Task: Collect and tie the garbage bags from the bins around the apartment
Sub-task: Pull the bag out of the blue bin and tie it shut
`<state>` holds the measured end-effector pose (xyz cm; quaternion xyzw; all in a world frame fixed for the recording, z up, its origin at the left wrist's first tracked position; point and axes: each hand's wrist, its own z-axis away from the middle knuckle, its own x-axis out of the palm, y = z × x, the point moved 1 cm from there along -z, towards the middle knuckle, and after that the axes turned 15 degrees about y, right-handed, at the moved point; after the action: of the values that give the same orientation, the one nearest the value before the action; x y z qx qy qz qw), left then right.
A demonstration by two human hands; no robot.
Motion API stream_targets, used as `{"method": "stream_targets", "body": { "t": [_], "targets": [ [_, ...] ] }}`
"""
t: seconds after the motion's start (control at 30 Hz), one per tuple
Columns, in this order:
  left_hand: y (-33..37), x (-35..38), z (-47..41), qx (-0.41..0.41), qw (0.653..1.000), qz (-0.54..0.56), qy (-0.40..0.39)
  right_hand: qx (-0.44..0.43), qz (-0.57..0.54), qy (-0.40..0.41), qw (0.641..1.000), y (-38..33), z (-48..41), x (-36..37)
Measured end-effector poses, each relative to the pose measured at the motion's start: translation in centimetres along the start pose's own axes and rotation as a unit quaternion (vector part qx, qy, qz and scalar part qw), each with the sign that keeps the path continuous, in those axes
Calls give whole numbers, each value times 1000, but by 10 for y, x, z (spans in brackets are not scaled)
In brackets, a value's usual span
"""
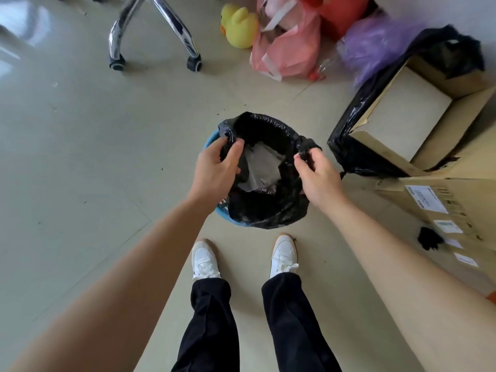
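Observation:
A black garbage bag (268, 208) lines a small blue bin (210, 138) on the floor just ahead of my feet. White paper waste (261, 167) lies inside the bag. My left hand (214, 170) pinches the bag's rim on the left side. My right hand (316, 173) grips a bunched piece of the rim on the right side. The rim is pulled partly off the bin, and the bag's mouth gapes between my hands.
An open cardboard box (418, 116) lined with another black bag (357, 111) stands to the right, with a flat labelled carton (440, 208) beside it. A pink bag (287, 49), a purple bag (375, 44), a yellow toy duck (239, 25) and chair legs with castors (153, 30) lie beyond.

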<state>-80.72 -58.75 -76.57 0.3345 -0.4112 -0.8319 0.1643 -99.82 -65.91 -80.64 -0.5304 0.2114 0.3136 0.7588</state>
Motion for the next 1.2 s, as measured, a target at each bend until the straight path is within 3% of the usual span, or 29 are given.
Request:
{"method": "stream_targets", "body": {
  "t": [0.1,0.27,0.47,0.73,0.83,1.0,1.2],
  "targets": [
    [15,-3,-4,-21,995,43,92,19,-64,106,992,-14,-7,-27],
    [34,-13,2,-25,991,20,127,-16,-9,110,994,-28,-6,-62],
    [82,-58,45,6,985,-53,167,-104,-19,176,979,-94,27,-122],
    [192,-164,136,42,968,-42,245,-190,-36,113,975,-229,84,-196],
    [209,-207,152,38,968,-55,240,-204,-18,78,976,-269,110,-203],
    [206,-292,166,32,968,-77,235,-220,48,-10,974,-310,149,-187],
    [162,-406,170,48,974,-60,213,-204,99,9,974,-349,220,-136]
  ]
}}
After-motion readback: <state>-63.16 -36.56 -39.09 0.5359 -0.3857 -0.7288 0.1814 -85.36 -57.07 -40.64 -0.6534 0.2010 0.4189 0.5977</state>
